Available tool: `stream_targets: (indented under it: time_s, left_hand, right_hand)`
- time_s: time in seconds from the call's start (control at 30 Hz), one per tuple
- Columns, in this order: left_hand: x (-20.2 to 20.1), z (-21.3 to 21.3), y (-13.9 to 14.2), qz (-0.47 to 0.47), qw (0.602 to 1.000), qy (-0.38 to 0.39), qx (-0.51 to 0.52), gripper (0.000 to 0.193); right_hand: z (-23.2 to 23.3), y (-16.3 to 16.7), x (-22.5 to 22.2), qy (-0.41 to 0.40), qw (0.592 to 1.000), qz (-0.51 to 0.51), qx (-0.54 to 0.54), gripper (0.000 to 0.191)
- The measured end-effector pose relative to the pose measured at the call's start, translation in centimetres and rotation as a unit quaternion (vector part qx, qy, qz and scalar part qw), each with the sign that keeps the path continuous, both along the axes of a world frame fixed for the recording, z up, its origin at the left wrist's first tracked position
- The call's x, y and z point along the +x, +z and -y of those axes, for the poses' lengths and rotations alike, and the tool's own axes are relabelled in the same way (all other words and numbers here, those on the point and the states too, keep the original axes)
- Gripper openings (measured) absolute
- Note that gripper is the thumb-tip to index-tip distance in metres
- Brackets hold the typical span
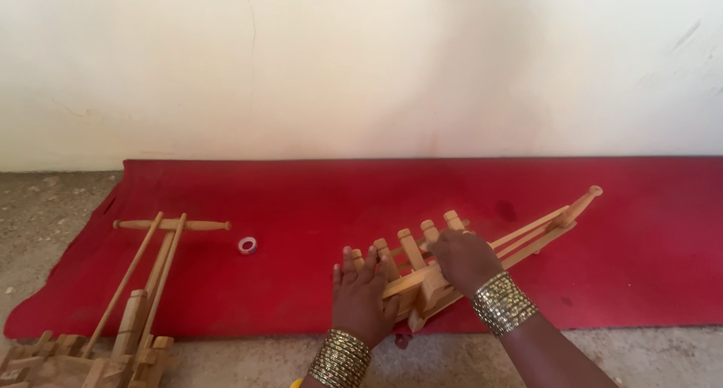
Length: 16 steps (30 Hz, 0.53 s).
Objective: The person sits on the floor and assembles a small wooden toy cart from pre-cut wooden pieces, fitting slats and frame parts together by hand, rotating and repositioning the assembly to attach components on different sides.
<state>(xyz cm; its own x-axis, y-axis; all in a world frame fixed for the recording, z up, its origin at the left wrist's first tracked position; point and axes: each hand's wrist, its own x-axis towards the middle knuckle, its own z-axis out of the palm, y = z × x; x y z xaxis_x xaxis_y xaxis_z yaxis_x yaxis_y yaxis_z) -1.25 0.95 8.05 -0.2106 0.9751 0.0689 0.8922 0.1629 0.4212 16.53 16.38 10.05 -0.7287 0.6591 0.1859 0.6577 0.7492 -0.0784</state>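
A wooden frame point(527, 234) with several upright pegs and long rods lies slanted on the red mat point(316, 200), its rod end pointing up to the right. My left hand point(364, 294) rests flat on the near end of the frame, fingers spread over the pegs. My right hand point(465, 258) is curled over the frame's middle, gripping it. Both wrists wear stacks of gold bangles.
A second wooden frame point(139, 283) with long rods and a crossbar lies at the left, half on the mat, half on the concrete floor point(45, 207). A small roll of tape point(247, 245) sits on the mat. A pale wall point(361, 64) rises behind.
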Motion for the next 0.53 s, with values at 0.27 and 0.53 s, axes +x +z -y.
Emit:
stream_targets:
  time_s: [0.27, 0.53]
  left_hand:
    - [0.4, -0.1, 0.0, 0.011, 1.000, -0.004, 0.006, 0.076]
    - [1.6, 0.4, -0.6, 0.027, 1.000, -0.015, 0.004, 0.075]
  right_hand:
    - [-1.0, 2.4, -3.0, -0.079, 0.994, -0.074, -0.022, 0.021]
    - [-4.1, 2.0, -2.0, -0.085, 0.992, -0.088, -0.030, 0.021]
